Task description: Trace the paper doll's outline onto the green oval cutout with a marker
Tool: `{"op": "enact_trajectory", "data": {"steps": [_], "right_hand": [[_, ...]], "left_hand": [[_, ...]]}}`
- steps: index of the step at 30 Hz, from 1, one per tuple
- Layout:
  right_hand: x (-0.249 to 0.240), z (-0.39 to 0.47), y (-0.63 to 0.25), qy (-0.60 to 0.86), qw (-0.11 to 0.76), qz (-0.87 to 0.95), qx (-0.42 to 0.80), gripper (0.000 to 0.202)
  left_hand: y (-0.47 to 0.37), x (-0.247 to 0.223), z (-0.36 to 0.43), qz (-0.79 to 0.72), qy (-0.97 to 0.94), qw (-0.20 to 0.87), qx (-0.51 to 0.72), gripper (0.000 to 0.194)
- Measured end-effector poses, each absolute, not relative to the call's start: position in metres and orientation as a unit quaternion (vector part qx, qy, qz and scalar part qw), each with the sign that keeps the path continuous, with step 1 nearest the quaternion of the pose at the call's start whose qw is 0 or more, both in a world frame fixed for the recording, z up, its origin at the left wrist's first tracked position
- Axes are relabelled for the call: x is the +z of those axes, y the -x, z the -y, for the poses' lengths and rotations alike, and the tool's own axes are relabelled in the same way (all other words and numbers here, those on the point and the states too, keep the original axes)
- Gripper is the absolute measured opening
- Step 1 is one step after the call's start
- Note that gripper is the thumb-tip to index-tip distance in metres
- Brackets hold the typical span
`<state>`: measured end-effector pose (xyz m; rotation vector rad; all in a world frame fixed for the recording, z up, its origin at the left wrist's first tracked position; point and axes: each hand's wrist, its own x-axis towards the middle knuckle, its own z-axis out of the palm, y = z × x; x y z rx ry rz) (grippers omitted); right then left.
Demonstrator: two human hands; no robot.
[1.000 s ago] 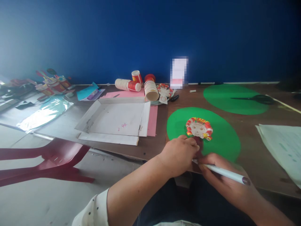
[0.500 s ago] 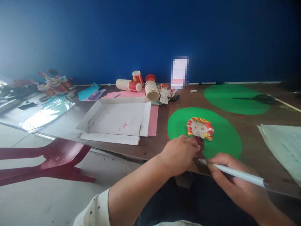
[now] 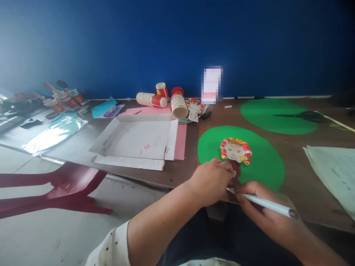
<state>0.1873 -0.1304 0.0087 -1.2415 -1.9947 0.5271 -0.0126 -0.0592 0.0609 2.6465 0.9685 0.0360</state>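
My right hand (image 3: 273,218) grips a white marker (image 3: 270,204) with a dark rear end. Its tip points left, close to the fingers of my left hand (image 3: 215,181), and is partly hidden. My left hand bears down at the table's front edge with its fingers bent together. Beneath and beside those fingers a dark reddish-brown piece (image 3: 235,169) shows over the green disc (image 3: 266,162); most of it is covered. Just beyond lies a paper-cup cutout with a drawn face (image 3: 234,152), its red and yellow strips curled around it.
A second green disc (image 3: 249,114) carries black scissors (image 3: 307,116). Left of my hands lies a white box lid (image 3: 138,138) on pink paper (image 3: 181,144). Paper cups (image 3: 179,107) lie behind it. Sheets (image 3: 332,177) rest at right, and a red chair (image 3: 69,181) stands at left.
My right hand and the marker have shifted a little to the left, nearer my left hand. The left hand has stayed in place.
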Motion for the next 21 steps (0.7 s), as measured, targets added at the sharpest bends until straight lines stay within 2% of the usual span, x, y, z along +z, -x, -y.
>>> {"op": "enact_trajectory", "data": {"steps": [21], "right_hand": [[0.0061,0.1323,-0.1878,0.488,0.352,0.767,0.221,0.014]], "left_hand": [[0.0117,0.063,0.0591,-0.337,-0.928,0.161,0.01,0.021]]}}
